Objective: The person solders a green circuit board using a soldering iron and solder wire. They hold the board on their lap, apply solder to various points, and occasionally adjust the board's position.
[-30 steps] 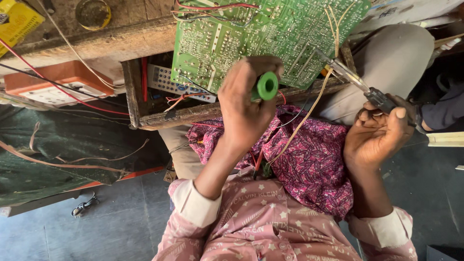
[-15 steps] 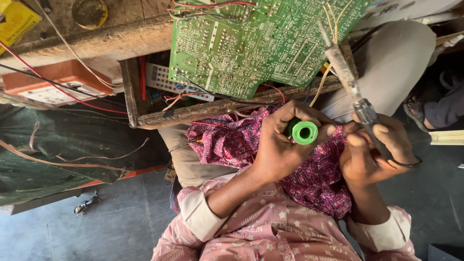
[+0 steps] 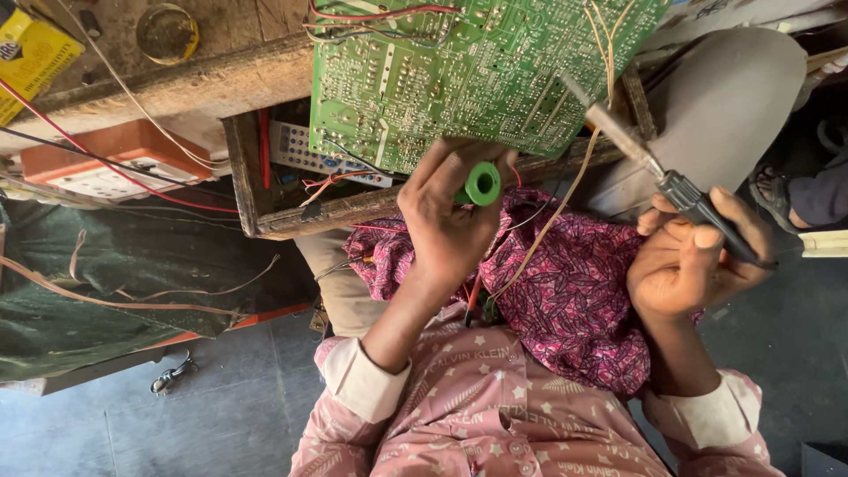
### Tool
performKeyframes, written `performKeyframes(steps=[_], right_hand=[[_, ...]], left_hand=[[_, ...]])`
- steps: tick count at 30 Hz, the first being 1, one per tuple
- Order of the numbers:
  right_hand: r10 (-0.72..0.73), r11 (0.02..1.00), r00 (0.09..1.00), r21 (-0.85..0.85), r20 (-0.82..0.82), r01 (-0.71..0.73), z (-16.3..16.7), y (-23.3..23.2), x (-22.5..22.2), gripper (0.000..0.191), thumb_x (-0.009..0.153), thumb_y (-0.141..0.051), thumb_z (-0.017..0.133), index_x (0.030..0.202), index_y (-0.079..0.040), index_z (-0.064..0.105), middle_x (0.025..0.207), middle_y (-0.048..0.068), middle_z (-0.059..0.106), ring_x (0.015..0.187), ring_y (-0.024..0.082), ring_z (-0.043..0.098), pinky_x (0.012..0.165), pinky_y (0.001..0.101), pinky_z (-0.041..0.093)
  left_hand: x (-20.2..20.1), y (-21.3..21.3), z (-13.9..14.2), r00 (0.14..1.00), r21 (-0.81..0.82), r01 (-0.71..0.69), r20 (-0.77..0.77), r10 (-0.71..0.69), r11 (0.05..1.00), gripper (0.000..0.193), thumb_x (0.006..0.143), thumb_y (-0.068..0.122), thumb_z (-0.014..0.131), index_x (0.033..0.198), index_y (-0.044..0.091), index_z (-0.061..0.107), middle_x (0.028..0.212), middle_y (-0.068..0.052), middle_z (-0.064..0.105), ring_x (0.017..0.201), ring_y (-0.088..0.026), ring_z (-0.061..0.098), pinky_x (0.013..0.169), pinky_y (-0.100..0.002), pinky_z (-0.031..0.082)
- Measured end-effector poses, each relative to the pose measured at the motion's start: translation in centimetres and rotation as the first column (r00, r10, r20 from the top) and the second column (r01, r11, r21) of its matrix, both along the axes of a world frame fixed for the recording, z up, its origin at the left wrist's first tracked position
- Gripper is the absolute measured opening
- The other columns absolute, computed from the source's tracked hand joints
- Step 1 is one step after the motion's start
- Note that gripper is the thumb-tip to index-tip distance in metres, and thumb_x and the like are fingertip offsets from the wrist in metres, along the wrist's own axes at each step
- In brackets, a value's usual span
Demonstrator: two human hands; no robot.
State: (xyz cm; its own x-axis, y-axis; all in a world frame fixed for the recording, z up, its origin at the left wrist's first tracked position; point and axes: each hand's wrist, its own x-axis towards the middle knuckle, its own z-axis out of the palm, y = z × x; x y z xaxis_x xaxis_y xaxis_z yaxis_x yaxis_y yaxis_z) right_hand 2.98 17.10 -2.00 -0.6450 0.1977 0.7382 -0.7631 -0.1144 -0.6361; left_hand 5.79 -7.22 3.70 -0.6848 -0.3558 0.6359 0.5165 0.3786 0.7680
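My left hand (image 3: 446, 225) grips a small green spool (image 3: 482, 184) and holds it just under the lower edge of a large green circuit board (image 3: 459, 71), solder side facing me. My right hand (image 3: 689, 261) is closed around the black handle of a soldering iron (image 3: 658, 172); its metal tip points up-left and rests near the board's right part. Thin yellowish wires (image 3: 565, 190) hang from the board down across a pink patterned cloth (image 3: 574, 291) on my lap.
A wooden box (image 3: 265, 203) with wires and a remote sits under the board. At the left are an orange and white device (image 3: 106, 163), a round tin (image 3: 166, 31), a yellow packet (image 3: 35, 53) and dark green cloth (image 3: 115, 283). Another person's foot (image 3: 786, 190) shows at right.
My left hand with the green spool dropped from the board toward my lap, then rose back to the board's lower edge. The soldering iron swung so its tip points at the board.
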Motion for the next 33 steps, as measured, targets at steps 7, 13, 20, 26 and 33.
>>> performKeyframes(steps=[7,13,20,26,33], right_hand=[[0.07,0.987,0.973,-0.157,0.22,-0.035,-1.1,1.0,-0.1,0.033,0.117,-0.021,0.064,0.13,0.007,0.052,0.103,0.023,0.07,0.085,0.025,0.071,0.062,0.0298,0.051],[0.094,0.985,0.96,-0.166,0.264,-0.051,-1.0,0.8,-0.2,0.034,0.119,-0.023,0.065,0.128,0.008,0.055,0.101,0.021,0.07,0.084,0.023,0.07,0.062,0.0293,0.05],[0.084,0.992,0.953,-0.116,0.29,-0.052,-0.3,0.0,0.1,0.039,0.118,-0.028,0.066,0.125,0.01,0.059,0.095,0.021,0.071,0.074,0.022,0.067,0.058,0.0281,0.048],[0.085,0.993,0.949,-0.104,0.305,-0.055,-0.1,-0.4,0.3,0.04,0.118,-0.029,0.066,0.125,0.009,0.059,0.093,0.021,0.071,0.068,0.02,0.064,0.059,0.0275,0.047],[0.082,0.992,0.943,-0.115,0.323,-0.047,-0.4,-0.6,0.4,0.041,0.119,-0.03,0.066,0.123,0.011,0.061,0.093,0.021,0.071,0.067,0.02,0.061,0.06,0.0274,0.046]], left_hand=[[-1.7,-0.2,0.8,0.975,-0.204,-0.219,-0.076,0.208,0.954,0.022,0.091,0.006,0.084,0.107,0.009,0.071,0.12,-0.005,0.061,0.101,-0.024,0.062,0.085,-0.036,0.051],[-2.2,-0.3,0.5,0.968,-0.216,-0.251,-0.061,0.244,0.944,0.021,0.092,0.007,0.084,0.108,0.011,0.071,0.122,-0.003,0.06,0.097,-0.023,0.057,0.083,-0.036,0.047],[-1.9,-0.5,0.4,0.969,-0.227,-0.248,-0.063,0.24,0.942,0.021,0.093,0.007,0.084,0.108,0.012,0.07,0.122,-0.004,0.059,0.1,-0.025,0.057,0.083,-0.037,0.046],[-1.8,-0.8,0.3,0.97,-0.218,-0.242,-0.061,0.235,0.945,0.022,0.093,0.007,0.083,0.11,0.012,0.069,0.123,-0.003,0.059,0.102,-0.025,0.057,0.084,-0.038,0.046],[-1.8,-1.2,-0.1,0.973,-0.22,-0.231,-0.058,0.224,0.948,0.025,0.093,0.006,0.083,0.113,0.013,0.068,0.123,-0.003,0.058,0.102,-0.025,0.057,0.085,-0.038,0.045]])
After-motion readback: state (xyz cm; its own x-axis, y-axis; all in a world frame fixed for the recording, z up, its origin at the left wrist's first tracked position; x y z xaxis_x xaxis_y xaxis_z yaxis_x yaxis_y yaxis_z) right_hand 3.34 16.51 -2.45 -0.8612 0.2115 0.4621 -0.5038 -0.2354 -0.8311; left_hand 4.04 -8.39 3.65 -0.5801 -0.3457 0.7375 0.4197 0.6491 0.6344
